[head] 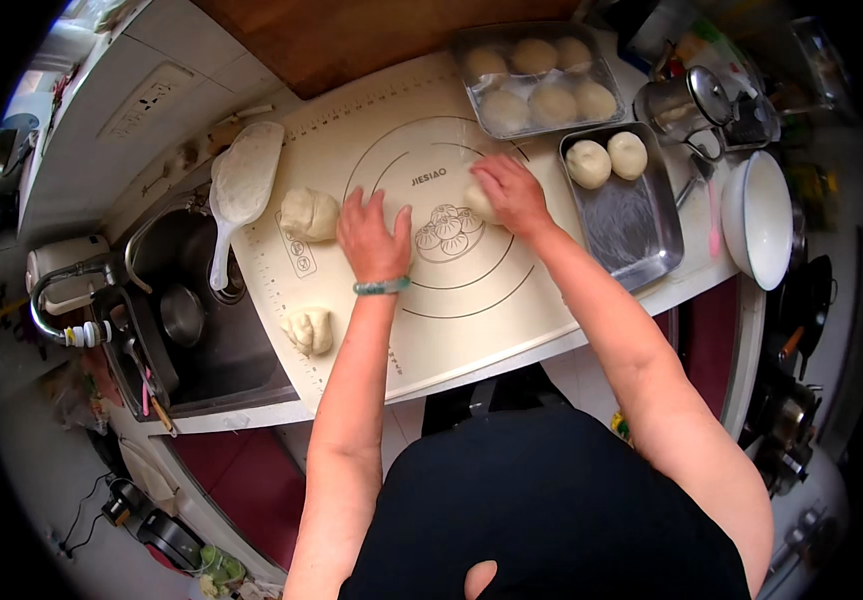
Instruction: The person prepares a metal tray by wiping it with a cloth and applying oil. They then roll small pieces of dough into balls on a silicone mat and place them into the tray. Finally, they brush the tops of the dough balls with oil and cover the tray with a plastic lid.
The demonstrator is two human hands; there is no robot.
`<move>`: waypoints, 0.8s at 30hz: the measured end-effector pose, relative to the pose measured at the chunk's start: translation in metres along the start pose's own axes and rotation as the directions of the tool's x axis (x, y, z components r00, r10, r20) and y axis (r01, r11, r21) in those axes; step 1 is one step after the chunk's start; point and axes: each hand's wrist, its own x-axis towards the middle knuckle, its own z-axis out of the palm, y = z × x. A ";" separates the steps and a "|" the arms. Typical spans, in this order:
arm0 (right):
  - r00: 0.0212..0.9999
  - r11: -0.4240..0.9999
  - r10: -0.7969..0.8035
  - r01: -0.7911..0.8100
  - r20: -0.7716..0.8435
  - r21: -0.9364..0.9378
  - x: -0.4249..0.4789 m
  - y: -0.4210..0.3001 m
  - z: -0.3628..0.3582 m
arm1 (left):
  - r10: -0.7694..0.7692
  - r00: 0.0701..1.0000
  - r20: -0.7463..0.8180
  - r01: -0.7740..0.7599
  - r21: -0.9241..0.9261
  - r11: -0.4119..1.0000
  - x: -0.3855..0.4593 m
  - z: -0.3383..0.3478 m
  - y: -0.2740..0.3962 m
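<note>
My left hand (pixel 376 237) lies palm down on the kneading mat (pixel 461 345), fingers apart, with its fingertips beside a lump of dough (pixel 310 214). A second dough piece (pixel 309 331) rests lower on the mat, left of my left forearm. My right hand (pixel 510 196) is cupped over a ball of dough (pixel 481 204), hiding part of it. To the right, a metal tray (pixel 630 229) holds two smooth dough balls (pixel 607 160) at its far end. Behind it, a covered tray (pixel 547 129) contains several rounded dough balls (pixel 551 103).
A white scoop (pixel 248 180) with flour lies at the mat's left edge, beside the sink (pixel 213 367) and its faucet (pixel 45 296). At the right stand a white enamel bowl (pixel 758 220) and a metal pot (pixel 675 105). A wooden board (pixel 386 34) stands at the back.
</note>
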 end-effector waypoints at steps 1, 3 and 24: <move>0.998 0.999 0.041 -0.039 -0.051 0.030 -0.016 0.004 -0.003 | -0.024 0.999 0.024 0.024 0.027 0.999 -0.013 -0.002 0.000; 0.994 0.998 -0.060 0.058 -0.090 -0.028 -0.056 0.003 -0.006 | 0.028 0.997 0.071 -0.026 -0.030 0.999 -0.053 -0.011 0.000; 0.968 0.965 -0.210 0.228 0.136 -0.131 -0.089 -0.039 0.014 | 0.370 0.916 0.153 -0.304 -0.335 0.892 -0.095 -0.018 0.017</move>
